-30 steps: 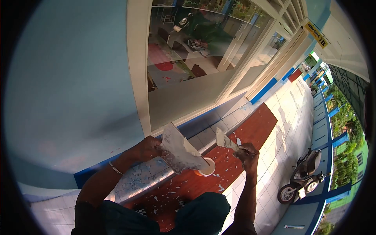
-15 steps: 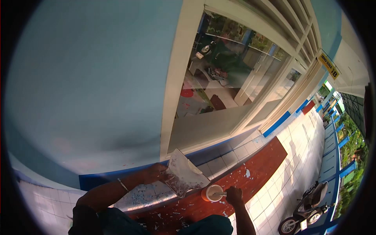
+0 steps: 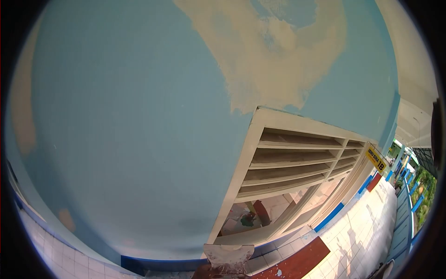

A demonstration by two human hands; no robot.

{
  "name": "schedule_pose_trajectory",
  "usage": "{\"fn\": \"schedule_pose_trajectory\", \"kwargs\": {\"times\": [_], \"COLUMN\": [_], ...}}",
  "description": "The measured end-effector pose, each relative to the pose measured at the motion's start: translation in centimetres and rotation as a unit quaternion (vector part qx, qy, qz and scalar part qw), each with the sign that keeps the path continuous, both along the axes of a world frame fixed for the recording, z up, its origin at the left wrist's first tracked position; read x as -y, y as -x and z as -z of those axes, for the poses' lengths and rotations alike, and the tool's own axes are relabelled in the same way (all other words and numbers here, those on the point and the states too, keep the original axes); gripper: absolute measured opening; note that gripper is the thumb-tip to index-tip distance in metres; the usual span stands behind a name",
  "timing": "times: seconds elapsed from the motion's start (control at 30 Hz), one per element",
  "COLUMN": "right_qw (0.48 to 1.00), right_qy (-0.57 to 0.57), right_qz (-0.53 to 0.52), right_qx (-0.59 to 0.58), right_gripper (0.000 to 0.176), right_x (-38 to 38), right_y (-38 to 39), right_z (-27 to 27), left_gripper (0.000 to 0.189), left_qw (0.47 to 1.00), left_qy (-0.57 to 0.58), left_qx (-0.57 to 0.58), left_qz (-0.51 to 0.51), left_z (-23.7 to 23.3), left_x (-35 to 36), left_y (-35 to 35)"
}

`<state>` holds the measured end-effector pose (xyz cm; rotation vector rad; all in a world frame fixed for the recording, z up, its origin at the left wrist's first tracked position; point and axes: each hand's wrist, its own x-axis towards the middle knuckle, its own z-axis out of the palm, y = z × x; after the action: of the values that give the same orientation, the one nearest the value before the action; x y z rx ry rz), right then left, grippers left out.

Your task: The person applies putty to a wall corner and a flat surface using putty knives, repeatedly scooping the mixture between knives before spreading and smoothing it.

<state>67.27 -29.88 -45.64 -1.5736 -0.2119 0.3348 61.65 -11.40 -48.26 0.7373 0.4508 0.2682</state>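
Note:
At the bottom edge of the head view is a flat, pale, putty-smeared board (image 3: pixel 230 255), broad and straight along its top edge. My left hand (image 3: pixel 200 272) shows only as a dark sliver at its left side, closed on it; most of the fingers are cut off by the frame. My right hand is out of view, and so are the orange-rimmed tub and the stick-like tool seen earlier. Ahead stands a light blue wall (image 3: pixel 139 116) with a large beige putty patch (image 3: pixel 274 65) above the window.
A louvred window frame (image 3: pixel 297 153) with glass below stands to the right. Under it is a reddish-brown bench top (image 3: pixel 297 260) with paint flakes. A yellow sign (image 3: pixel 375 159) hangs over the tiled walkway (image 3: pixel 357 228), and a blue railing (image 3: pixel 403 214) runs along the far right.
My view has tilted up towards the upper wall. The board now sits at the bottom edge, while the right hand, the tub and most of the bench have left the frame.

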Motion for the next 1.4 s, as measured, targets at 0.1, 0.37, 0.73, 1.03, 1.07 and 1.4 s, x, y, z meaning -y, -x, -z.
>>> {"fn": "schedule_pose_trajectory", "kwargs": {"times": [0.1,0.37,0.73,1.03,1.07,1.4], "right_qw": [0.995,0.995,0.937,0.946,0.942,0.850], "right_qy": [-0.041,-0.082,-0.346,-0.233,-0.265,0.098], "right_qz": [0.092,0.036,0.004,0.047,0.063,0.139], "right_qx": [0.009,-0.054,-0.039,0.222,0.196,0.498], "right_gripper": [0.020,0.021,0.021,0.032,0.031,0.034], "right_x": [-3.2,-5.8,-9.3,-10.7,-11.0,-14.2], "right_y": [2.2,6.6,7.8,4.3,3.4,-10.3], "right_z": [-10.1,-38.8,-49.5,-46.6,-47.7,-65.3], "left_gripper": [0.029,0.037,0.041,0.042,0.042,0.039], "left_qw": [0.997,0.987,0.917,0.835,0.811,0.880], "left_qy": [-0.053,-0.146,-0.381,-0.545,-0.580,-0.423], "left_qx": [0.037,-0.059,-0.111,-0.074,-0.079,-0.189], "left_qz": [-0.034,-0.018,-0.040,-0.020,-0.024,-0.105], "left_z": [-10.1,-38.0,-48.4,-54.4,-55.0,-38.3], "left_x": [0.9,0.3,-4.3,-5.7,-6.3,-12.8], "left_y": [2.5,8.8,10.9,11.5,11.7,22.5]}}
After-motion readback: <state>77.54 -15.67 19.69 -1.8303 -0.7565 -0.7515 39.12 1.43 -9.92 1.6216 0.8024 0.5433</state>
